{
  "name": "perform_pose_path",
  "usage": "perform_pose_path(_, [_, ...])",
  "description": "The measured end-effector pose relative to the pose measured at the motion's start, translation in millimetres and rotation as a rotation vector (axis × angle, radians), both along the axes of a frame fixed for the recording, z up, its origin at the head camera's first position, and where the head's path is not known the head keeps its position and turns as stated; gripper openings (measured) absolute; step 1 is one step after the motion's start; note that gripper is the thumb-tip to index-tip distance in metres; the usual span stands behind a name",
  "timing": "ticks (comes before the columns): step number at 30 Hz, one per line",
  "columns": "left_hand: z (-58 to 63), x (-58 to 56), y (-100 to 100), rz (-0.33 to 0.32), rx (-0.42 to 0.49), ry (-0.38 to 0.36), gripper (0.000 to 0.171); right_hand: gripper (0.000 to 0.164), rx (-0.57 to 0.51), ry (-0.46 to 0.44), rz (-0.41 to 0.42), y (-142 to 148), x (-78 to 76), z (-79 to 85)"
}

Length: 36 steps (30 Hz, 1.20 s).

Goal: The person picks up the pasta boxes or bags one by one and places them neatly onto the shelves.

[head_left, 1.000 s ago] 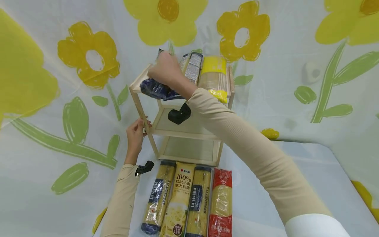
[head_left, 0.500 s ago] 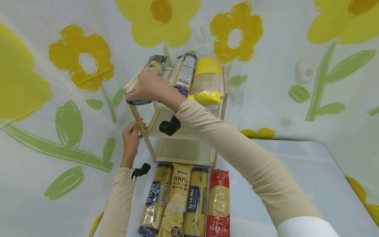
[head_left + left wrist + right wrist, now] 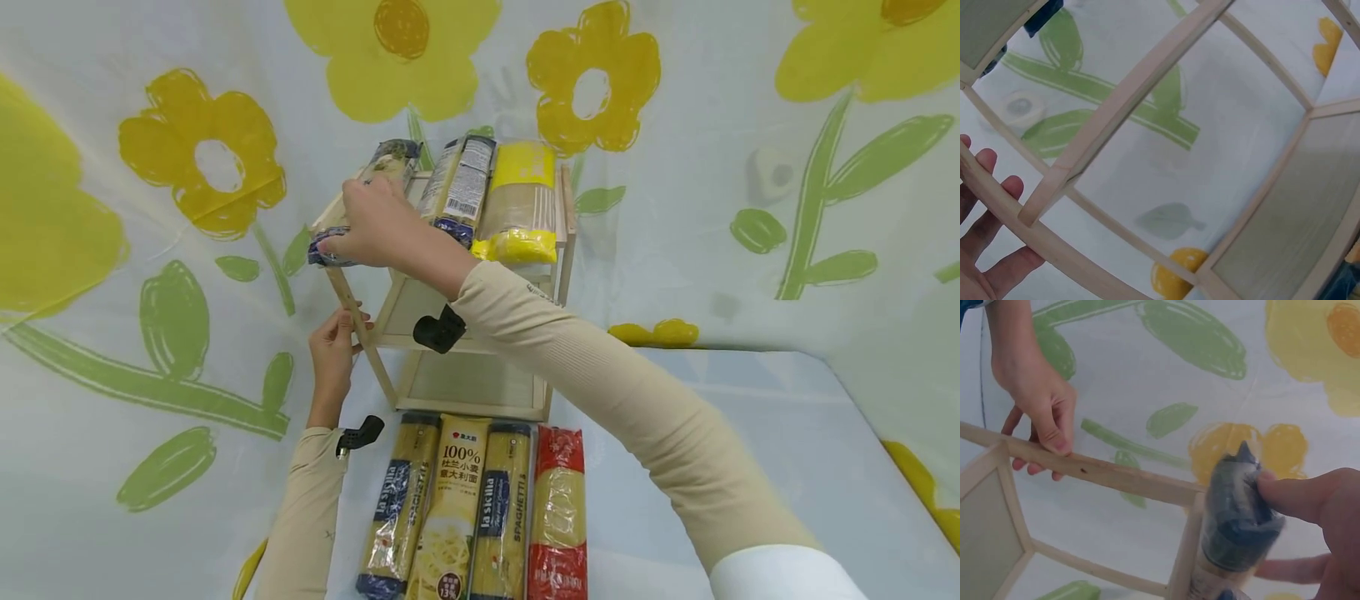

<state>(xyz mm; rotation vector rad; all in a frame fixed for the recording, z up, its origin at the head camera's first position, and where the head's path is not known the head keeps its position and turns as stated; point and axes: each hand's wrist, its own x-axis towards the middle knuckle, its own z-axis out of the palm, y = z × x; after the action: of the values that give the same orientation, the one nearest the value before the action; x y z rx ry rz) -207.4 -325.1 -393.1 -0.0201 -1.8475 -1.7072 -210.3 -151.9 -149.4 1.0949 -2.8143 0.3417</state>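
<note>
My right hand (image 3: pixel 378 225) is over the left side of a wooden rack's top shelf. It holds a clear pasta packet (image 3: pixel 396 158) with dark blue ends, which lies lengthwise beside the left rail. In the right wrist view, the thumb presses the packet's blue end (image 3: pixel 1235 519) and the fingers are on its other side. Lower down, my left hand (image 3: pixel 332 346) grips the rack's left front post (image 3: pixel 384 375). The left wrist view has thumb and fingers around that wooden post (image 3: pixel 1072 256).
Spaghetti packets (image 3: pixel 463 187) and a yellow-ended noodle packet (image 3: pixel 521 200) occupy the top shelf's right part. Several pasta packs stand in a row before the rack, including a yellow one (image 3: pixel 450 500) and a red one (image 3: pixel 558 508). Behind hangs a flower-printed cloth (image 3: pixel 675 208).
My right hand has moved left and turned, and the pasta packet it holds has swung from a slant to lie along the shelf's left side. The left hand stays on the post.
</note>
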Motion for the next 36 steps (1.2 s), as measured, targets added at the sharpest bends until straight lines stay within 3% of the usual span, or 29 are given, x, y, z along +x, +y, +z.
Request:
perform_pose_path(4, [-0.1,-1.7,1.2,0.0,-0.01,-0.005,0.034,0.051,-0.018,-0.012,0.071,12.7,-0.2,5.2])
perform_pose_path(8, [0.6,-2.3,0.0,-0.002,-0.004,-0.023,0.034,0.043,-0.108,-0.057,0.147,28.5,0.4,10.5])
perform_pose_path(13, [12.3,5.2,-0.7,0.006,-0.016,-0.028,0.032,0.039,-0.18,-0.048,0.213,50.0,4.3,18.6])
perform_pose_path(19, [26.4,15.2,-1.2,0.007,-0.051,-0.081,0.032,0.036,-0.251,-0.006,0.199,78.4,9.7,22.7])
perform_pose_path(24, [26.3,17.7,-7.5,0.011,-0.058,-0.121,0.033,0.031,-0.328,0.018,0.222,96.2,9.5,21.1])
perform_pose_path(31, [32.5,27.0,-5.5,0.018,-0.062,-0.125,0.033,0.03,-0.391,-0.022,0.258,112.6,11.7,14.9])
perform_pose_path(36, [28.7,23.3,-9.1,0.016,-0.064,-0.122,0.035,0.031,-0.422,-0.024,0.277,127.5,15.8,5.8])
